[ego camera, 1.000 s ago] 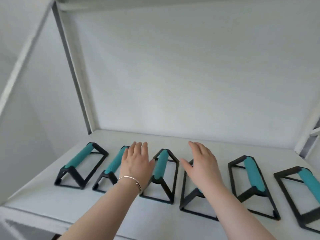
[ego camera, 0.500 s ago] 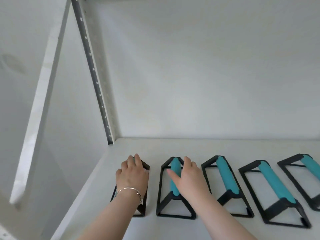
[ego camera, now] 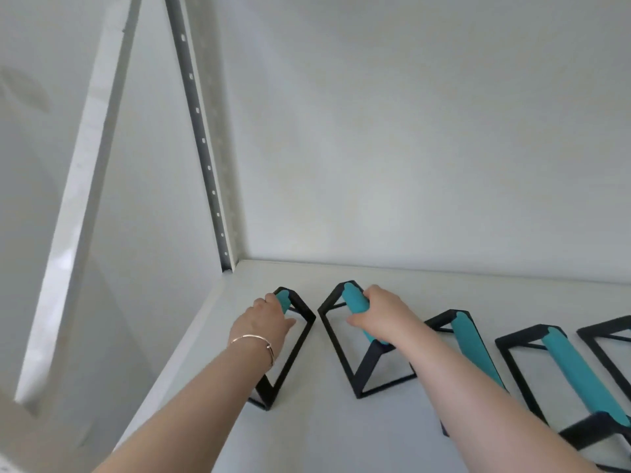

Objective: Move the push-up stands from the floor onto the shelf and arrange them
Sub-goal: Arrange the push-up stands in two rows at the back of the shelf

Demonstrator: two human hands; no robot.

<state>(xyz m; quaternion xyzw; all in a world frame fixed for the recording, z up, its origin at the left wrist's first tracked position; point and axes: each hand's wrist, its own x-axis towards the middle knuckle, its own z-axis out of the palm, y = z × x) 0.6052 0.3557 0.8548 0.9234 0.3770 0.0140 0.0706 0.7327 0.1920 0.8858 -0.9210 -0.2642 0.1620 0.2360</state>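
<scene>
Several black-framed push-up stands with teal foam grips stand in a row on the white shelf (ego camera: 341, 435). My left hand (ego camera: 264, 322), with a thin bracelet on the wrist, is closed around the teal grip of the leftmost stand (ego camera: 297, 339). My right hand (ego camera: 382, 310) is wrapped over the teal grip of the second stand (ego camera: 355, 298). A third stand (ego camera: 469, 339) sits right of my right forearm, partly hidden by it. A fourth stand (ego camera: 573, 367) and the corner of a fifth stand (ego camera: 611, 339) follow toward the right edge.
The shelf's white back wall (ego camera: 409, 165) rises behind the row. A grey perforated upright (ego camera: 201, 138) and a white side post (ego camera: 85, 165) bound the left end. The shelf's left edge runs close beside the leftmost stand.
Both hands went from resting on the two leftmost stands to gripping their teal handles. The view has moved closer and further left, and the two stands now angle apart.
</scene>
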